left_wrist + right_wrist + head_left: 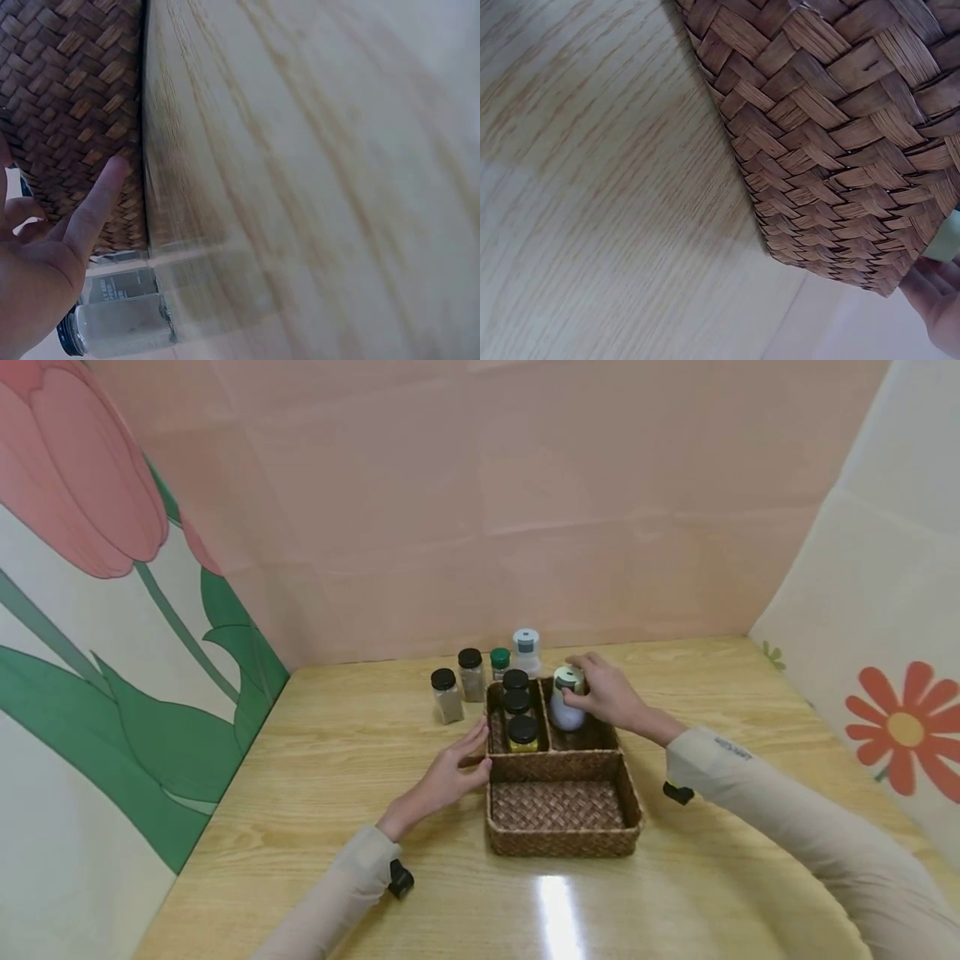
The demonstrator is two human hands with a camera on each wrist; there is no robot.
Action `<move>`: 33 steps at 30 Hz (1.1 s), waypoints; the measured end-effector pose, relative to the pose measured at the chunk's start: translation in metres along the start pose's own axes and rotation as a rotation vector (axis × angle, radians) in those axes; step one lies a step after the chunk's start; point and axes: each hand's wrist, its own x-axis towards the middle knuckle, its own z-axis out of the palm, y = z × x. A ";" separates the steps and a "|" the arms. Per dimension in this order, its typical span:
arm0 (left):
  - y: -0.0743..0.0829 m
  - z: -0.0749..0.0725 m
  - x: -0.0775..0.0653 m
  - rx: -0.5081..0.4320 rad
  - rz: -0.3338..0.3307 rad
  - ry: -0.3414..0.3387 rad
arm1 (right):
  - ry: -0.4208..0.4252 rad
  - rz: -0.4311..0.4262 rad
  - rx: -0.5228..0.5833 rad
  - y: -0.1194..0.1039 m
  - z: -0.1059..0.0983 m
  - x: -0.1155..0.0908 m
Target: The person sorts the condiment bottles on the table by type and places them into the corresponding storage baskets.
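A brown woven basket has a wide front compartment and two smaller back ones. My right hand pinches a white bottle with a pale green cap by its top, within the back right compartment. In the right wrist view only part of that hand shows, past the basket wall, beside the pale green cap. My left hand rests against the basket's left side, fingers extended. In the left wrist view a straight finger touches the woven wall. Several black-lidded jars stand in the back left compartment.
Behind and left of the basket stand two black-lidded jars, one farther left and one farther back. A green-lidded jar and a clear bottle with a pale cap stand behind it on the wooden table. A pink backdrop rises behind.
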 end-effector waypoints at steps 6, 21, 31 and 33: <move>0.002 -0.002 -0.001 0.006 -0.017 -0.003 | -0.028 -0.008 -0.006 -0.001 -0.002 0.000; 0.008 -0.003 -0.002 0.009 -0.019 -0.006 | -0.099 0.016 -0.005 -0.003 -0.007 0.002; 0.006 -0.003 -0.002 0.016 -0.042 -0.022 | -0.136 0.027 0.034 -0.005 -0.010 0.004; 0.005 -0.003 -0.001 0.014 -0.046 -0.027 | -0.143 0.020 0.036 -0.004 -0.010 0.004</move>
